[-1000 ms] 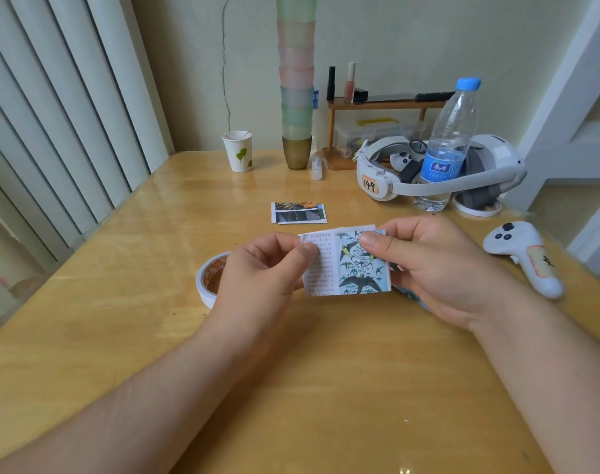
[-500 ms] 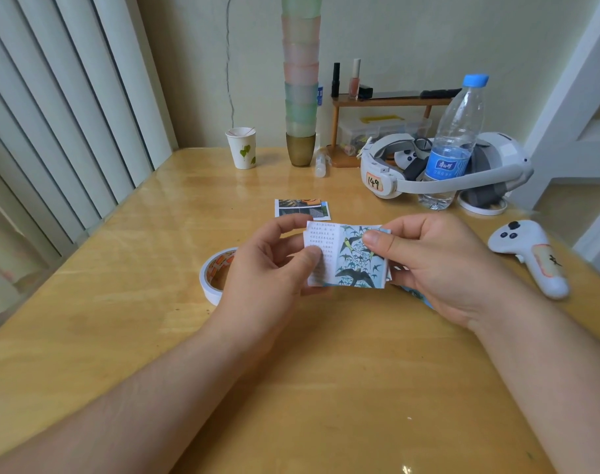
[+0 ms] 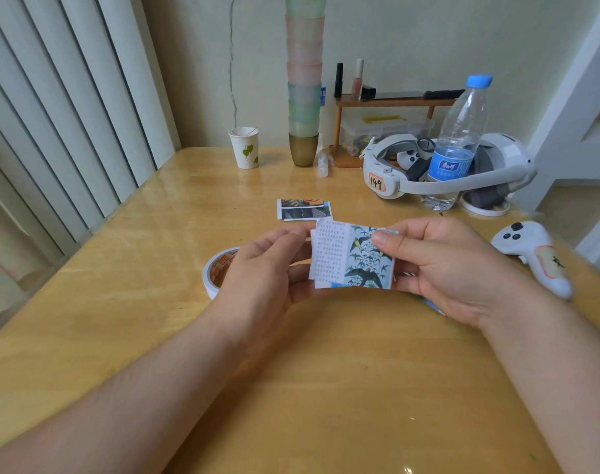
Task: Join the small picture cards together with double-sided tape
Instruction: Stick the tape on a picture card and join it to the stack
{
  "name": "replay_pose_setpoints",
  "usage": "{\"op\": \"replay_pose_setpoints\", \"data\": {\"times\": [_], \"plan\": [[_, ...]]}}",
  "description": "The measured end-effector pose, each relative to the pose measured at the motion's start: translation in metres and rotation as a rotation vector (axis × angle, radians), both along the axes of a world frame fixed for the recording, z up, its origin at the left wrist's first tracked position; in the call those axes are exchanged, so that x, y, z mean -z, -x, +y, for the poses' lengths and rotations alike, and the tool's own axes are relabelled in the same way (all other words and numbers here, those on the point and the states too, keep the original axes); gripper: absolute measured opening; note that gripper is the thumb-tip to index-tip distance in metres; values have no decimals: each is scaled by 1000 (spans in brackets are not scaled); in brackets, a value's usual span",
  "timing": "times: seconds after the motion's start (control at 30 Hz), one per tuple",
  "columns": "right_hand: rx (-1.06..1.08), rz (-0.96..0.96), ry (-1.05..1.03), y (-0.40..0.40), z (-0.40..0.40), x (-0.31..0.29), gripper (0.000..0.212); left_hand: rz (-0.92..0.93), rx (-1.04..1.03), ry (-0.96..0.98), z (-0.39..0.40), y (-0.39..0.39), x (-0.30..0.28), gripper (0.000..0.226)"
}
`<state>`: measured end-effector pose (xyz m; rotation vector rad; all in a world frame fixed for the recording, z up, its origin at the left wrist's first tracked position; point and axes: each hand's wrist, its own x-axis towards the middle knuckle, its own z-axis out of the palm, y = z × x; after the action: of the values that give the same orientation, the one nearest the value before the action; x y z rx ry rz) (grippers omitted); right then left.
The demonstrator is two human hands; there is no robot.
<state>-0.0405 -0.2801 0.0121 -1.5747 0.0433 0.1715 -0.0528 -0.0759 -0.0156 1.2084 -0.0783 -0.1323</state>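
A person seated at a varnished wooden table [image 3: 326, 388] holds a small stack of picture cards [image 3: 351, 260] above the tabletop, between both bare hands. The top card shows columns of printed text on its left half and a flock of dark swallows against pale blue on its right. The right hand [image 3: 449, 265] pinches the cards at their right edge, thumb pressed flat on the swallow picture and the other fingers curled behind the paper. The left hand [image 3: 264, 265] holds the left edge, its fingers curled behind and under the cards; the thumb tip meets the top left corner, though how firmly it presses cannot be told.

A roll of double-sided tape [image 3: 216, 271] lies flat on the table just behind the left hand, partly hidden by it. Another picture card [image 3: 303, 209], showing dark and orange shapes, lies face up on the table just beyond the held stack. A sliver of blue-edged paper [image 3: 430, 304] shows from under the right hand.

Farther back stand a paper cup [image 3: 244, 148] printed with green leaves, a tall tower of stacked pastel cups [image 3: 304, 97], and a small wooden shelf [image 3: 387, 104] bearing cosmetics. A white VR headset [image 3: 445, 169] labelled 149 rests beside a plastic water bottle [image 3: 459, 142] with a blue cap, and a white handheld controller [image 3: 534, 256] lies near the table's right edge. Vertical blinds [image 3: 52, 114] cover the left side.
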Motion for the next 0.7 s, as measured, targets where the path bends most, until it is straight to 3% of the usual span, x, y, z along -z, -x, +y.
{"op": "replay_pose_setpoints", "data": {"times": [0.17,0.33,0.53,0.7], "plan": [[-12,17,-17,-1,-2,0,12,46,15,-17,0,2,0,18],[-126,87,-96,-2,-6,0,46,136,36,77,0,1,-1,19],[-196,74,-88,-1,-9,-1,26,186,15,106,-2,2,-1,17],[-83,-137,98,1,-3,1,13,193,-7,-5,-1,0,0,15]]}}
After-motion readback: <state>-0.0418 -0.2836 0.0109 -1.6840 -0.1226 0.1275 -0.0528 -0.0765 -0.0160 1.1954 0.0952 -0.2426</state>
